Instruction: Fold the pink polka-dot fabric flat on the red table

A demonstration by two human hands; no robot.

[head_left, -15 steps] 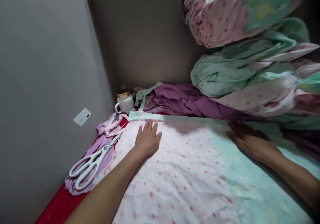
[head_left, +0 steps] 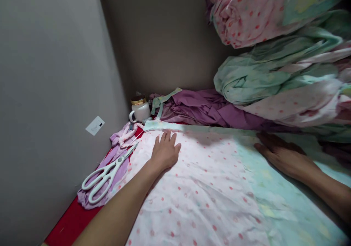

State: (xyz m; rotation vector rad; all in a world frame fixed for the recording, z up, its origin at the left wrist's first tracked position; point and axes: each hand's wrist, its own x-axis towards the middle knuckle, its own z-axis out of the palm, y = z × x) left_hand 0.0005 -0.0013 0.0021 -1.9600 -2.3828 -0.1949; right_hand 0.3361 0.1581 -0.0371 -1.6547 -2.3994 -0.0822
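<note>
On spotted pink-and-mint cloth (head_left: pixel 219 194), spread flat, uncut: left hand (head_left: pixel 164 152) and right hand (head_left: pixel 282 154) open, palms pressing, gripping nothing; white scissors (head_left: pixel 105 174) untouched beside cloth's left edge.

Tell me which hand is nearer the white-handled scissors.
Left. The left hand lies flat on the pink dotted fabric, just right of the white-handled scissors; the right hand rests far across the fabric.

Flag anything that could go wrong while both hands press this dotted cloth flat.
The scissors lie close beside the left hand, so a sideways sweep might strike the blades. The cloth pile leans over the right hand and could slump onto the dotted cloth.
</note>
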